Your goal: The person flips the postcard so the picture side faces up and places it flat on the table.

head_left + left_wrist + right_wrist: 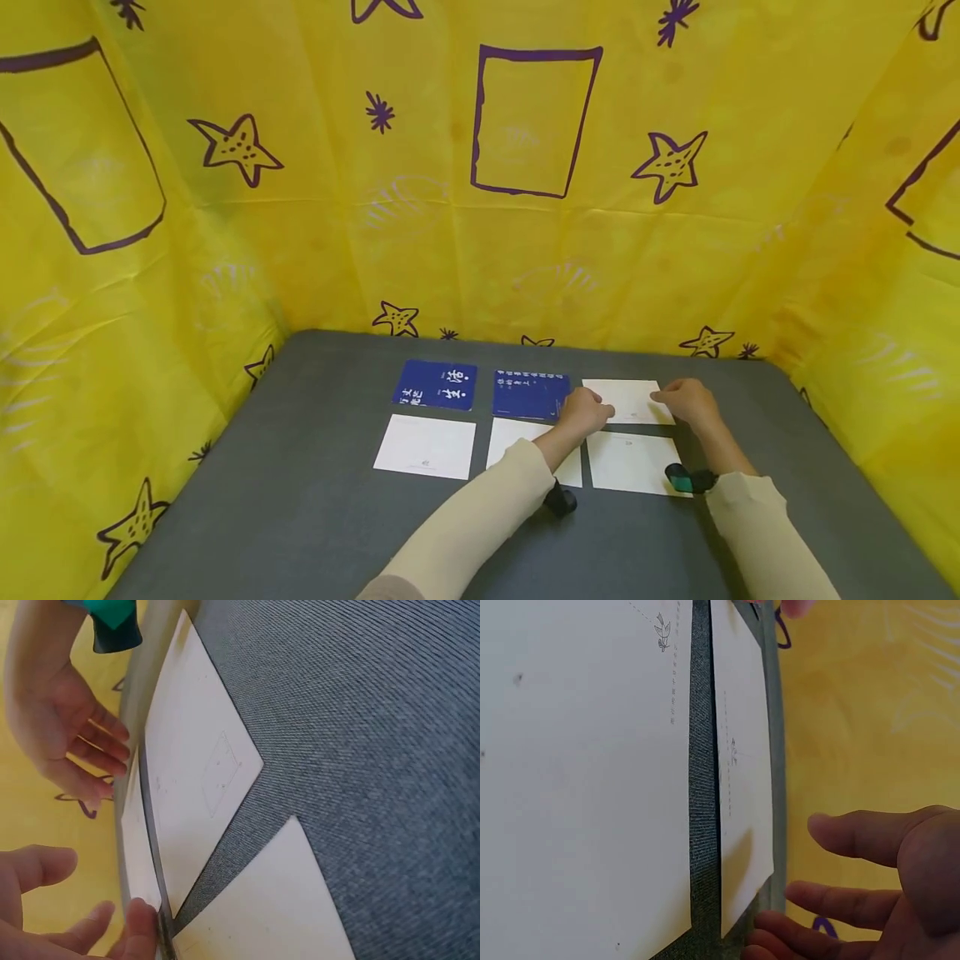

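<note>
A white card point(628, 393) with a small printed mark lies at the back right of the dark grey table, between the two hands. My left hand point(583, 410) is at its left end; in the left wrist view, the fingertips point(141, 922) touch that card's corner and the thumb stands apart. At the opposite end, my right hand point(692, 403) has its thumb and loosely bent fingers spread, fingertips right at the card's edge in the right wrist view. Just in front lies another white card point(633, 460), partly behind the right wrist's strap.
Two blue cards with white lettering, one at the back left point(435, 385) and one at back centre point(528, 395), continue the row. In front are a white card point(425, 446) and a middle white card point(510, 433), partly hidden by the left forearm. Yellow patterned cloth point(450, 250) surrounds the table.
</note>
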The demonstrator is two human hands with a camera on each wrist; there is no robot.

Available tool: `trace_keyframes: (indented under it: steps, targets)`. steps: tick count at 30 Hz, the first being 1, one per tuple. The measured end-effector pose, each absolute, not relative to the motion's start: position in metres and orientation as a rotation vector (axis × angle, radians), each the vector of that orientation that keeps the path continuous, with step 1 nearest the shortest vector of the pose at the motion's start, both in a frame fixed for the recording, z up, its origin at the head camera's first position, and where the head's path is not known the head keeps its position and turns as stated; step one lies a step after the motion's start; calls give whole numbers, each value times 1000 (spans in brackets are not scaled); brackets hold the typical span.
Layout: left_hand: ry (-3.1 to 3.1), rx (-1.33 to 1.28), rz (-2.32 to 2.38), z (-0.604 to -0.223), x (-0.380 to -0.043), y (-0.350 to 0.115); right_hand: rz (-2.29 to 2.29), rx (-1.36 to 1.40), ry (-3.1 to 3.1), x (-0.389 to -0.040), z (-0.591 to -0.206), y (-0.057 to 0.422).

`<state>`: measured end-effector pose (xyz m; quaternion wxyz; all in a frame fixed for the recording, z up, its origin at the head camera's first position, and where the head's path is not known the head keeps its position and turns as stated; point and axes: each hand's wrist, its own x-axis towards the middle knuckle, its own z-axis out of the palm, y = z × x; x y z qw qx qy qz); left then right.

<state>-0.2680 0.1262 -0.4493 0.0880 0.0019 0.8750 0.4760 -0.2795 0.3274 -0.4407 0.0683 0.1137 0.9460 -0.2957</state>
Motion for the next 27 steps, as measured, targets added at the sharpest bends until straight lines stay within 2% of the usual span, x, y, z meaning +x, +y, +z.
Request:
trace_keyframes:
  steps: [8,17,27]
  targets:
    - [2651,-31,1281,-451,-270,128,-835,360,2812,-279,-444,323]
    - [2303,-135,1610,-449,-284,127,-953,435,2792,-281,-447,322]
    - [2238,-257,1647,-450,-291,127,-1043,494,2750,-283,-450,331]
